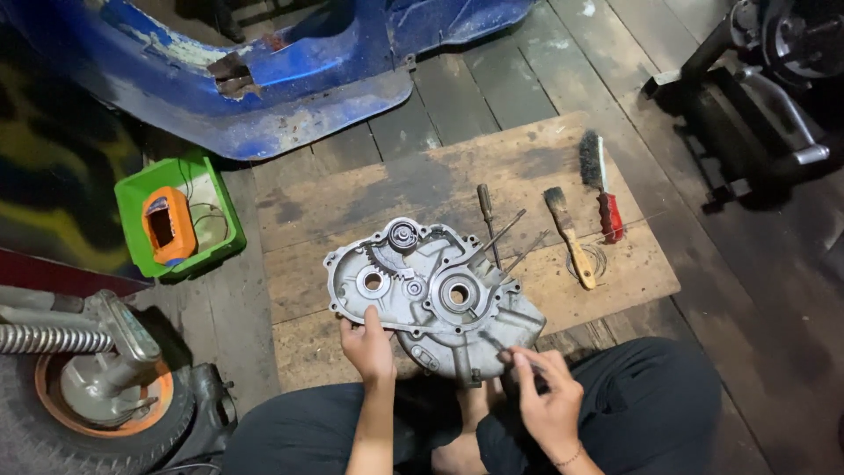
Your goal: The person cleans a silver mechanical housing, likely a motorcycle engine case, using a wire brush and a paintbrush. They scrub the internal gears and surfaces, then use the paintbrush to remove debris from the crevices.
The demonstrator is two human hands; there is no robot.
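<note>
While the person sits on the floor with legs crossed, a big grey metal engine cover [435, 295] lies flat on a wooden board [352, 189] just past the knees. Its long side runs from left to right, a little tilted, with the right end nearer the person.

The left hand [367, 345] sits at the near left edge of the cover. The thumb rests on the rim and the fingers curl under it, so this hand is clamped on the cover. The right hand [547, 398] is at the near right edge. Its fingers are pinched together on a thin dark tool [494, 344], and the tip of the tool points up and left, touching the cover. Both hands are right at the cover, one at each near corner.

Past the cover, on the far side, lie a screwdriver [486, 215] and two thin metal rods [514, 242]. To the right of them are a paintbrush with a wooden handle [570, 237] and a wire brush with a red handle [602, 186]. Well to the left sits a green tub [132, 189] with an orange part [167, 226] in it. A blue body shell [281, 79] is far away at the top, and a wheel [79, 396] is near on the left. Nothing stands between the hands and the cover
</note>
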